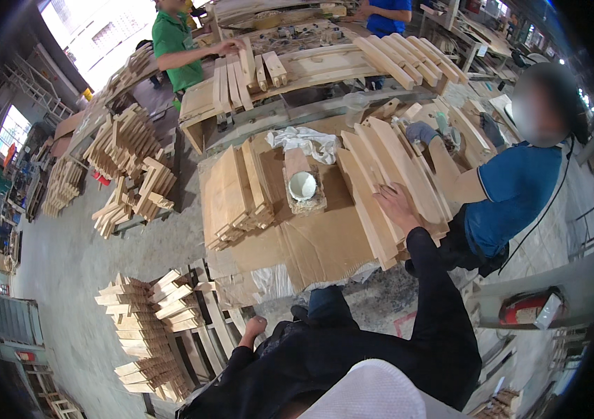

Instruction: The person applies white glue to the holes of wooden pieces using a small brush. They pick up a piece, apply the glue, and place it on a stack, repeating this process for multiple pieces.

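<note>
Pale tan planks (pixel 387 174) — brown cardboard (pixel 325 244)

The curved slats (pixel 387 174) under the right hand (pixel 396 204) are bare pale wood, matt and unvarnished. The table top (pixel 325 244) is covered in brown corrugated cardboard, dull and creased. A white cup (pixel 302 186) looks glossy, perhaps ceramic. Crumpled white cloth (pixel 304 142) lies beyond. The floor (pixel 66 265) is rough grey concrete.

A woodworking shop or furniture factory: stacks of cut, curved wooden parts (pixel 140 328) stand on the concrete floor (pixel 66 258), more lie in rows on a cardboard-covered bench (pixel 325 244), and other workers (pixel 178 42) handle pieces at benches behind. One in blue (pixel 513 195) runs a power tool (pixel 450 136) on a plank, and daylight comes through big windows (pixel 94 28)
</note>
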Motion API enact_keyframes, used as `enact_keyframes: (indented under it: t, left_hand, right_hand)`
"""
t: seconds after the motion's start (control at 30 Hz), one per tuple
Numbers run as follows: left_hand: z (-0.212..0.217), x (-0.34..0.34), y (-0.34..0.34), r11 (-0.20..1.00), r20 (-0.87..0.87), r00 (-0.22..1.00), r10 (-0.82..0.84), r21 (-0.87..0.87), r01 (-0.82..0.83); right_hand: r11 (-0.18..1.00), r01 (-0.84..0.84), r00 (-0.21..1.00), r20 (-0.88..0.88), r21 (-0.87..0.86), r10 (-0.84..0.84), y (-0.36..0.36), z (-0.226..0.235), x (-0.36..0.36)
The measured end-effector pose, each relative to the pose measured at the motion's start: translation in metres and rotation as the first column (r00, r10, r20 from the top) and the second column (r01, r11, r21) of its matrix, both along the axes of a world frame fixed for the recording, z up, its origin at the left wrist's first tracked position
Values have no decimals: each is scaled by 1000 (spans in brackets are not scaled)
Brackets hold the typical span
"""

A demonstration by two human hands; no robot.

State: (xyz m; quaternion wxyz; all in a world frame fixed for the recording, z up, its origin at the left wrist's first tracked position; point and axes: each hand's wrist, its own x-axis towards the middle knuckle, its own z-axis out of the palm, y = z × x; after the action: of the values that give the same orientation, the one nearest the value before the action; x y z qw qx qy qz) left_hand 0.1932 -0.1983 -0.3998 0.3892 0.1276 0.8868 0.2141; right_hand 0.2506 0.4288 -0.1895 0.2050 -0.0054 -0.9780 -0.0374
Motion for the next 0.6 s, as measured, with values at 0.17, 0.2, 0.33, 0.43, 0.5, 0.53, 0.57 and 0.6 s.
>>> enact_keyframes:
  t: [0.17,0.2,0.33,0.43,0.5,0.53,0.57,0.6]
  left_hand:
    - [-2,-1,5,999,-17,1000,20,-42,-21]
    - [7,5,3,998,-20,999,36,-47,-36]
    - [42,15,15,999,-82,996,-26,-47,22]
    - [26,11,8,974,-79,972,-223,-59,218]
    - [23,7,5,956,-41,957,-288,-59,286]
    - [19,7,8,965,-10,983,-186,-192,180]
    - [17,6,9,969,-23,986,-167,-187,160]
    - [15,7,9,974,-35,988,-148,-181,139]
  right_hand:
    - [997,45,999,10,54,-46,3,-1,1]
    - [997,41,999,-2,62,-41,2,-1,-1]
    - [998,42,999,10,40,-42,4,-10,-2]
    - [995,44,999,-2,85,-44,2,-7,-2]
    - [998,65,997,29,3,-65,-4,3,0]
    - [997,73,997,43,-38,-71,-6,8,0]
    - [997,74,996,52,-36,-72,-5,8,2]
    - [997,74,996,61,-35,-72,-4,8,4]
